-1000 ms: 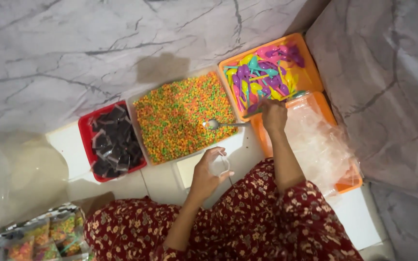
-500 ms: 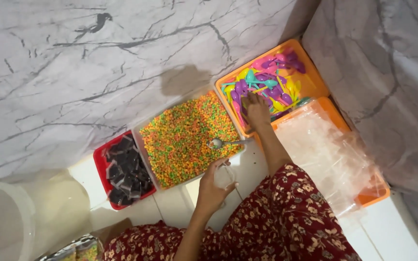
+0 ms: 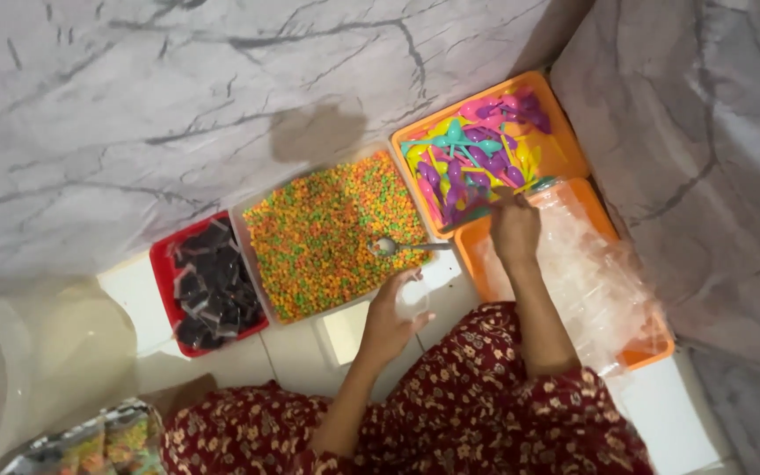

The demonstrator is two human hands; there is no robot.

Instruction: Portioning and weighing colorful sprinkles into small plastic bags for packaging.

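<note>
Right hand (image 3: 515, 230) reaches forward, fingers curled at near edge of orange tray of plastic spoons (image 3: 565, 149) (grip hidden, cannot tell). Left hand (image 3: 395, 310) closed around small clear bag (image 3: 413, 297), nearer metal spoon (image 3: 402, 246), which lies left-right on coloured cereal tray (image 3: 332, 233).

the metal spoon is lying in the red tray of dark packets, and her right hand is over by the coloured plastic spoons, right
Not quite. In the head view the metal spoon lies in the tray of multicoloured bits, not the red tray. The right hand is indeed by the coloured plastic spoons.
</note>
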